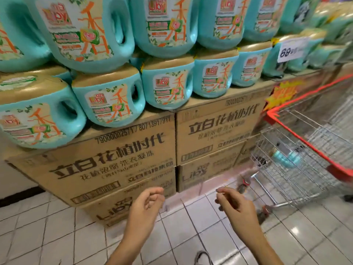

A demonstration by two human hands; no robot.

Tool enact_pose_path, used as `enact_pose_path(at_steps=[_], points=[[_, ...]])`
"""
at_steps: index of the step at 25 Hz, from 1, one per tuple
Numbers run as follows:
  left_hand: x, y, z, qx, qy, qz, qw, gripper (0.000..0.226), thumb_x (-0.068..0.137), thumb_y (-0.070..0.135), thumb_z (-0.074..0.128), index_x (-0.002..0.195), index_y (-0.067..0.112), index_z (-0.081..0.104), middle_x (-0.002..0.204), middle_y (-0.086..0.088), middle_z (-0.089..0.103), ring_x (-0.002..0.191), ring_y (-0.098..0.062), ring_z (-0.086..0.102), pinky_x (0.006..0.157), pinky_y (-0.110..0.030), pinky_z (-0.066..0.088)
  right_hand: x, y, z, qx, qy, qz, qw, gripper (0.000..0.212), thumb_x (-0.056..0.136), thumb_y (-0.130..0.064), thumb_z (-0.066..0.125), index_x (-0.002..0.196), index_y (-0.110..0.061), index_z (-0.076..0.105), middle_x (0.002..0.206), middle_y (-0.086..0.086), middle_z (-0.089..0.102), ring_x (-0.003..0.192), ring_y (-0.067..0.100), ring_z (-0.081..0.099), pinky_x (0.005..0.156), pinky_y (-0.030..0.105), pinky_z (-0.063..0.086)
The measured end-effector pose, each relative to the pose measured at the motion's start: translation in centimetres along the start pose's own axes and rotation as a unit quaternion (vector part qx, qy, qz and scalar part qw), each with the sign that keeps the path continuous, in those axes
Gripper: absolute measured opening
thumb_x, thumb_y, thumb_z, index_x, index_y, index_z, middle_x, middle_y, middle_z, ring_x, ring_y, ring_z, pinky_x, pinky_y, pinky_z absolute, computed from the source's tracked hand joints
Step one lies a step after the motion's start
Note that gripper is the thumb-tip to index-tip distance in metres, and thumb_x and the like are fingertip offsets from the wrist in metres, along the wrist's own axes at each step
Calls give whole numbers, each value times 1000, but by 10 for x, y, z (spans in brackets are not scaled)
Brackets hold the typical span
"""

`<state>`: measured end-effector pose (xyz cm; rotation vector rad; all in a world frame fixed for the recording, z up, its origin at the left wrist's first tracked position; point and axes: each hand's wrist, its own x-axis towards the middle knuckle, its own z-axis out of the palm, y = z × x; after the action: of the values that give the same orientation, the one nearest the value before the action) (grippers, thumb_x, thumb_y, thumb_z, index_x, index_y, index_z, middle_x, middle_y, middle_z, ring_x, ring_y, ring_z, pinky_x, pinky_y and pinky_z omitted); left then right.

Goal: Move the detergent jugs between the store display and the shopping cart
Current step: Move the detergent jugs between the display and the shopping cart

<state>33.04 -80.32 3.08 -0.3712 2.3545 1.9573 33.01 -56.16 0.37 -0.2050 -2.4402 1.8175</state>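
Teal detergent jugs (107,100) with gold tops and orange-lettered labels stand in two stacked rows on the display, filling the upper half of the view. To the right stands a wire shopping cart (305,150) with a red rim; a teal jug (286,157) lies inside it, seen through the mesh. My left hand (147,205) hangs low in front of the cartons, fingers loosely curled, holding nothing. My right hand (235,205) is beside it, nearer the cart, fingers also loosely curled around nothing. Both hands are well below the jugs.
Brown printed cartons (118,159) stacked two high form the base under the jugs. A white price tag (290,49) hangs on the upper right jugs, and an orange starburst sign (280,96) sits next to the cart. White floor tiles (57,236) lie underfoot.
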Motion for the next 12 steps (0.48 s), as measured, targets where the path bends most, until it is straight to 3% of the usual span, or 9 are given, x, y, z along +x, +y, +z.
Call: enact_pose_path(at_steps=[2,6,9,12], points=[[-19,-16,31,8,-68,-33,997,15,92,10,63,92,23,70,82,-3,70,79,-15,65,67,-17,48,-34,22,-29,2,20,49,999,22,90,-12,65,82,-31,72,79,4,70,75,25,67,67,29,57],[-42,-27,103,41,-182,-73,980,15,90,6,63,90,20,71,84,-17,68,72,-15,60,66,-23,44,-82,53,-97,3,71,127,989,22,91,-11,64,78,-27,72,78,6,70,75,23,67,70,27,56],[-51,-17,173,62,-234,-74,967,15,91,10,62,94,22,70,81,-6,69,65,-2,61,63,-16,44,-108,72,-157,-1,120,167,979,21,91,-11,63,82,-29,71,78,7,71,70,18,66,65,18,53],[-59,0,254,74,-259,-43,962,15,90,12,64,92,26,71,79,1,71,64,3,61,66,-19,45,-116,90,-225,-15,134,185,973,18,92,-14,62,87,-30,70,84,6,72,78,17,68,74,27,57]])
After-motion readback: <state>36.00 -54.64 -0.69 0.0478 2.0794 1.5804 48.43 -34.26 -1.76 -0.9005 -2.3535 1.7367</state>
